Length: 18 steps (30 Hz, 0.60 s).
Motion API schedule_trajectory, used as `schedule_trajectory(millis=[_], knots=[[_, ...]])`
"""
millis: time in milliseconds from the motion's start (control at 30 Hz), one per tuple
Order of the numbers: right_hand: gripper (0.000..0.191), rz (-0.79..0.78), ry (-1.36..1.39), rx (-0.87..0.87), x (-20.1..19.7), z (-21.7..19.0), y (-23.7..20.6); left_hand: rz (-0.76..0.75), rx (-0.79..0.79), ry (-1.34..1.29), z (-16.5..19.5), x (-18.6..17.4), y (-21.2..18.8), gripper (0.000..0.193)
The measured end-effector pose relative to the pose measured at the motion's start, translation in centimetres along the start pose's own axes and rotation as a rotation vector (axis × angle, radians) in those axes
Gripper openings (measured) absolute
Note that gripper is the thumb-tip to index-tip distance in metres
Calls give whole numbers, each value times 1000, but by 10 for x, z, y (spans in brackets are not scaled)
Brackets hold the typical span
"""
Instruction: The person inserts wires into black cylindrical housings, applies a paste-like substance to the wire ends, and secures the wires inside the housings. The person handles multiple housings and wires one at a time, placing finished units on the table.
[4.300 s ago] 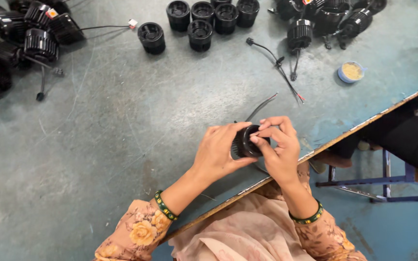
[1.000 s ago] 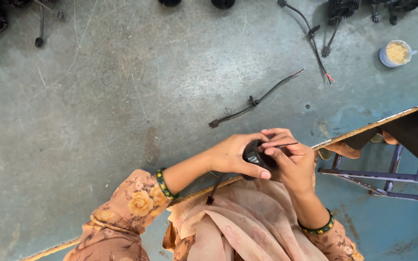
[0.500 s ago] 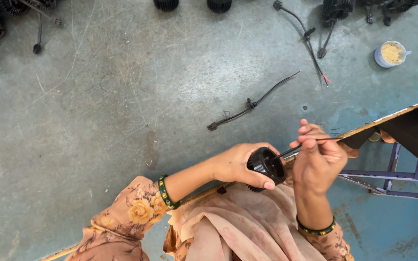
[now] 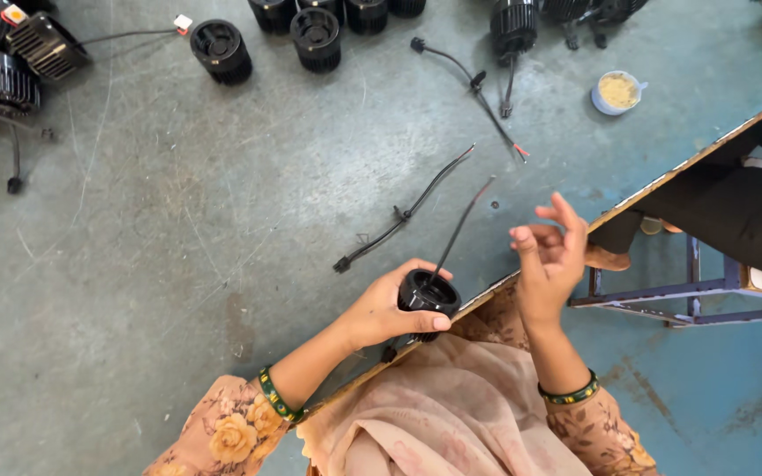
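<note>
My left hand (image 4: 385,308) grips a small round black housing (image 4: 428,293) near the table's front edge. A thin black wire (image 4: 460,227) rises out of the housing and slants up to the right. My right hand (image 4: 550,256) hovers to the right of the housing, fingers spread, holding nothing and touching neither the wire nor the housing. A loose black cable (image 4: 403,211) lies on the grey-green table (image 4: 178,247) just beyond my left hand.
Several black round housings (image 4: 315,37) stand along the far edge, with finned black units (image 4: 2,79) at the far left. Another cable (image 4: 478,88) and a small cup of yellowish paste (image 4: 617,91) lie at the far right. A blue metal frame (image 4: 663,295) stands beyond the table edge.
My right hand has let go of the wire it was pulling and opened up. The wire now stands free out of the housing, which stays in my left hand.
</note>
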State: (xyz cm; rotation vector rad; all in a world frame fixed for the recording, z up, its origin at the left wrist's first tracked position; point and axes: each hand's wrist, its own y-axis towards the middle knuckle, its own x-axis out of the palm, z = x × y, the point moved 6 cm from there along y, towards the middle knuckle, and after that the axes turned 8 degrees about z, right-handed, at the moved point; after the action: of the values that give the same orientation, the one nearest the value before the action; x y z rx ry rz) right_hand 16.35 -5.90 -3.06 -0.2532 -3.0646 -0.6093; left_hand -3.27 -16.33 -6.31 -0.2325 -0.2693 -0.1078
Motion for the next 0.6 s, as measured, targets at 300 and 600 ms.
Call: schedule_trajectory(millis=[300, 600], knots=[[35, -311, -355, -799, 40, -27, -6, 46, -57, 36, 0, 4, 12, 64], [27, -258, -418, -666, -4, 7, 63, -16, 36, 53, 13, 89, 105, 97]])
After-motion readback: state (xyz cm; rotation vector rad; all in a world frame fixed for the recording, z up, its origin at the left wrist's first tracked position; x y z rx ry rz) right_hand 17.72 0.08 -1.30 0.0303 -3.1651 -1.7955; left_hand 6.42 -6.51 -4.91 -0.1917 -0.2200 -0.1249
